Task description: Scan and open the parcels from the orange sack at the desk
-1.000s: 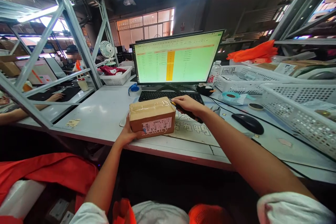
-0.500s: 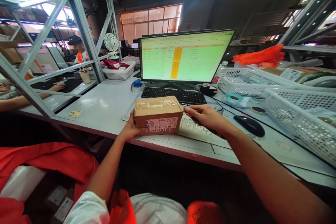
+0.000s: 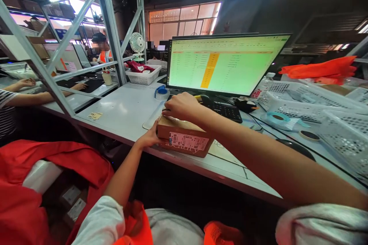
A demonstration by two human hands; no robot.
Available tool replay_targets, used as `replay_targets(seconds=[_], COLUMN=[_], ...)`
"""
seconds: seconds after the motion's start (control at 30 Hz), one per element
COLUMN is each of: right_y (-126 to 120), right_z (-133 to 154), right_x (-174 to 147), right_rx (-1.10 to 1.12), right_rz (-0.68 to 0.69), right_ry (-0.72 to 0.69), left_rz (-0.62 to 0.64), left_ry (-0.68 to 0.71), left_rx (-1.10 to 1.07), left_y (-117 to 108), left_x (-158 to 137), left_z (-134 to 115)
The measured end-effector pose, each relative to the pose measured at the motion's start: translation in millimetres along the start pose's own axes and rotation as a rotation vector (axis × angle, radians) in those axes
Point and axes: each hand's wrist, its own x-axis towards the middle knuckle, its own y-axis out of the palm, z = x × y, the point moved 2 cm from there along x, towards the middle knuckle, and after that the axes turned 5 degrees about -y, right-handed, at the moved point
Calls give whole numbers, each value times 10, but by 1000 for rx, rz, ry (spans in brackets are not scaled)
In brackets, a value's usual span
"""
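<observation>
A brown cardboard box (image 3: 188, 143) with a white shipping label and "beauty" printed on its front sits at the table's near edge. My left hand (image 3: 149, 137) grips its left end, thumb at the front. Over the top left edge, my right hand (image 3: 181, 105) is closed around a utility knife (image 3: 201, 98), whose black and yellow handle sticks out behind the fist. A small dark tip shows by the fingers at the box's top edge; the rest is hidden. My right forearm covers part of the box's right top.
Behind the box stand a keyboard (image 3: 227, 111) and a monitor (image 3: 224, 65). White baskets (image 3: 304, 109), a teal tape roll (image 3: 277, 118) and a mouse (image 3: 296, 148) lie right. Blue tape (image 3: 161, 92) is left of the keyboard. A metal rack post (image 3: 110, 30) stands left, co-workers beyond.
My right hand has moved with the knife from the box's right end to its top left edge. My left hand still holds the left end. The view has turned slightly left.
</observation>
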Motion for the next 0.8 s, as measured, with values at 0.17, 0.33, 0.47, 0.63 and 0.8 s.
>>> replay_targets(seconds=[0.17,0.33,0.47,0.63,0.8], right_y=[-1,-76,-70,198,885], right_z=[61,-52,-422,-1131,-1174], right_x=[89,-126,-623,-1598,-2284], right_rx=[-138,-184,-244,-243,-16], right_rz=[126,209,323,501,453], right_ry=[-95,-123,-62,252,559], left_rz=[32,12,22,43,-405], left_ry=[-7,-1,28,-5,329], left_rx=[36,36,37,132,505], left_y=[-28,-31,-5,-70,89], left_x=[14,14,28,-41,-330], left_z=[44,54,22,-129,-831])
